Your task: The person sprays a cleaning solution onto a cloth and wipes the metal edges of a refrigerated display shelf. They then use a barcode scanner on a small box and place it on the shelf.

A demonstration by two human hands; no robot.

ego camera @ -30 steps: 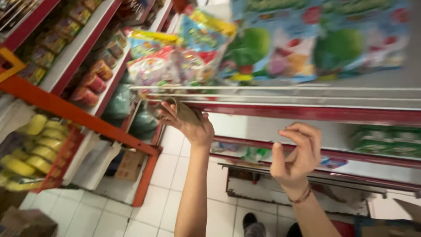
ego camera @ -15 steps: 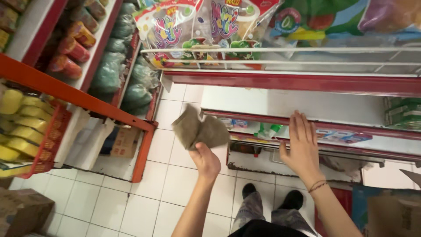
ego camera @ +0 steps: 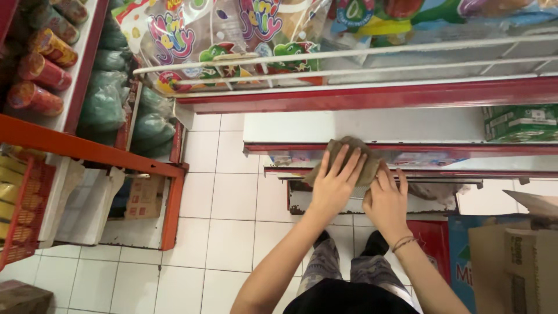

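Observation:
My left hand (ego camera: 334,181) lies flat, fingers spread, on a brown-grey cloth (ego camera: 349,145), pressing it against the red front edge of a white shelf (ego camera: 290,126). Just to the right, my right hand (ego camera: 386,200) rests at the same shelf edge. Its fingertips touch the cloth's right side, and it holds nothing of its own. Both forearms reach up from the bottom of the view, and a thin band sits on the right wrist.
Above, a wire-railed shelf holds colourful snack bags (ego camera: 232,35). Green boxes (ego camera: 520,122) stand at the right of the white shelf. An orange rack (ego camera: 87,148) at left carries tubes and green bags. Cardboard boxes (ego camera: 523,261) sit at lower right on the white tile floor (ego camera: 232,203).
My left hand brought the cloth from mid-air down onto the shelf edge and flattened on it. My right hand moved in beside it. The view tilted downward.

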